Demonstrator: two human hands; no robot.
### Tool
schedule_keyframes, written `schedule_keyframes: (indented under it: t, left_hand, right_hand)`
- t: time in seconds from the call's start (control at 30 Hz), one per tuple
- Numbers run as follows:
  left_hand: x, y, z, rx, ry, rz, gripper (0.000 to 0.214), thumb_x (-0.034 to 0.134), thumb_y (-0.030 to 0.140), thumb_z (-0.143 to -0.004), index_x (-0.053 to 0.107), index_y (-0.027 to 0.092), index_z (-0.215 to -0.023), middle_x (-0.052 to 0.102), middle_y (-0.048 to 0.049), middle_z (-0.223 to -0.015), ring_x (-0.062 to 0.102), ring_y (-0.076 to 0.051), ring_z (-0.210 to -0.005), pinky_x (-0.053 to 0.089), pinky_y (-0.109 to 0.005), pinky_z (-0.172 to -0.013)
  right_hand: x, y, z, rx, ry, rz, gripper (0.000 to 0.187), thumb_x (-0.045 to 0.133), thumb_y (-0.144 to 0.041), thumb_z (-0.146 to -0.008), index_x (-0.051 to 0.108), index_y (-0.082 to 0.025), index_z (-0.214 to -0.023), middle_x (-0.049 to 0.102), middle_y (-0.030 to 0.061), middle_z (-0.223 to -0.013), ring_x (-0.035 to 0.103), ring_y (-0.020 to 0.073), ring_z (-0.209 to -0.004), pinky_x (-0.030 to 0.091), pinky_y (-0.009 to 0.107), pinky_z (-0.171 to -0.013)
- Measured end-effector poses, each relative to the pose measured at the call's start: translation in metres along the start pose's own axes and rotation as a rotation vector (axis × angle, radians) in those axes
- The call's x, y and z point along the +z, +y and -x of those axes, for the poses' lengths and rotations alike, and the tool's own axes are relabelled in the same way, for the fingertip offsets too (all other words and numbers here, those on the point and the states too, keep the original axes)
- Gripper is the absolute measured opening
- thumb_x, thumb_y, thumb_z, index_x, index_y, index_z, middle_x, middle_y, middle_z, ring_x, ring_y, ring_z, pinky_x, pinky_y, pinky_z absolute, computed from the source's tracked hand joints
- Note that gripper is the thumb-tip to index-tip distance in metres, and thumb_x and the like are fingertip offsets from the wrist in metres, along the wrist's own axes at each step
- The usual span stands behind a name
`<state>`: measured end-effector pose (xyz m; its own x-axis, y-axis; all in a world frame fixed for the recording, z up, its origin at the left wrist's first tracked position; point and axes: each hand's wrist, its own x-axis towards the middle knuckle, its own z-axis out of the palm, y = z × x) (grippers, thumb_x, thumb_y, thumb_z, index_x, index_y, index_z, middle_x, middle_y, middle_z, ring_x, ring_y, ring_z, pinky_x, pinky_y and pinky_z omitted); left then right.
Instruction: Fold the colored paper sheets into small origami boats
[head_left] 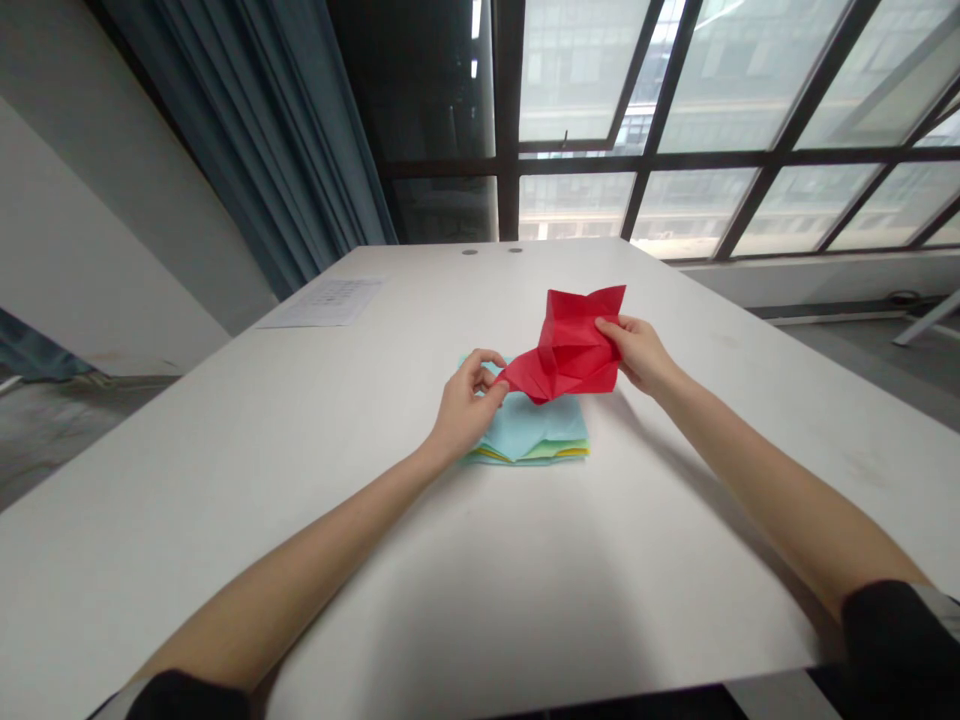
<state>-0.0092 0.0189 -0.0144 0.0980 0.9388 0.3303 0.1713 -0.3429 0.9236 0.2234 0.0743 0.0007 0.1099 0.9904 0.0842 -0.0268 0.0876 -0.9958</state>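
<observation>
A creased red paper (571,340), partly folded, is held up just above the white table (480,560). My left hand (469,405) pinches its lower left corner between thumb and fingers. My right hand (634,352) grips its right edge, thumb on top. Under the red paper lies a small stack of coloured sheets (536,435), light blue on top with green and yellow edges showing. My left hand rests over the stack's left side.
A printed white sheet (326,302) lies at the table's far left. Two round cable holes (491,250) sit near the far edge. Blue curtains (277,130) hang at the left, large windows behind. The table's near edge runs along the bottom.
</observation>
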Motion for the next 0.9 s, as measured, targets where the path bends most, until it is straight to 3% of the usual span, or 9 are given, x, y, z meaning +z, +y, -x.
schedule_keyframes:
  t: [0.27,0.4,0.57,0.77,0.9]
  left_hand:
    - [-0.009,-0.006,-0.005,0.015,-0.023,-0.349,0.025,0.048,0.015,-0.07,0.07,0.022,-0.078,0.063,0.0002,-0.072,0.049,-0.013,-0.059,0.037,-0.025,-0.059]
    - [-0.009,-0.002,-0.004,0.076,-0.017,-0.662,0.018,0.057,0.034,-0.075,0.071,0.022,-0.075,0.052,-0.0021,-0.07,0.049,-0.018,-0.071,0.038,-0.029,-0.067]
    - [-0.002,0.004,0.001,0.216,0.014,-0.835,0.034,0.062,0.054,-0.071,0.071,0.022,-0.076,0.045,-0.0043,-0.077,0.045,-0.022,-0.083,0.039,-0.033,-0.074]
    - [-0.002,0.002,-0.002,0.15,0.011,-0.813,0.02,0.064,0.04,-0.071,0.072,0.023,-0.071,0.048,-0.0049,-0.076,0.044,-0.022,-0.082,0.038,-0.036,-0.076]
    - [-0.004,-0.003,-0.01,0.015,0.014,-0.531,0.01,0.063,0.028,-0.066,0.068,0.021,-0.06,0.054,-0.0017,-0.07,0.049,-0.018,-0.077,0.039,-0.032,-0.076]
  right_hand:
    - [-0.001,-0.002,0.002,0.057,-0.018,0.014,0.024,0.067,-0.037,-0.064,0.057,-0.017,-0.071,0.06,0.0008,-0.06,0.052,0.0121,-0.052,0.042,0.024,-0.049]
    - [0.007,-0.006,0.008,0.07,-0.039,-0.002,0.02,0.065,-0.033,-0.066,0.06,-0.016,-0.074,0.06,-0.0002,-0.059,0.051,0.0107,-0.049,0.041,0.022,-0.046]
    - [0.016,-0.006,0.015,0.027,-0.115,0.002,0.022,0.064,-0.035,-0.068,0.062,-0.015,-0.079,0.064,0.0014,-0.066,0.055,0.0125,-0.054,0.043,0.023,-0.049]
    - [0.021,-0.01,0.02,-0.014,-0.169,0.017,0.023,0.063,-0.038,-0.07,0.063,-0.016,-0.077,0.064,0.0018,-0.065,0.057,0.014,-0.057,0.044,0.024,-0.05]
    - [0.017,-0.01,0.017,-0.011,-0.138,0.009,0.022,0.066,-0.036,-0.069,0.062,-0.016,-0.076,0.063,0.0013,-0.063,0.055,0.0126,-0.053,0.043,0.023,-0.047]
